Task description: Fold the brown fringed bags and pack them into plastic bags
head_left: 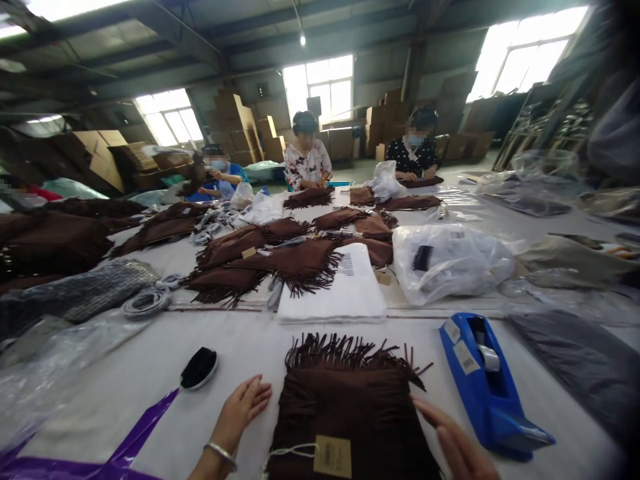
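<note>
A dark brown, suede-like fringed piece (350, 393) lies flat before me, its fringe spread along the far edge. On its near part rests a kraft-coloured tag (333, 457) with a white string. My left hand (244, 408), with a bracelet at the wrist, is just left of the piece, fingers stretched out and holding nothing. At the right edge my right hand (450, 433) has its fingers extended, the fingertips at or touching the fabric; part of this hand is cut off by the frame. A black-padded brush or roller (199, 368) lies to the left.
A blue tape dispenser (487, 387) stands at right, beside folded grey fabric (570, 373). Beyond are a white stack of sheets (333, 287), a filled plastic bag (450, 263) and more brown fringed pieces (285, 260). Purple strips (143, 430) lie left. Several people work across the table.
</note>
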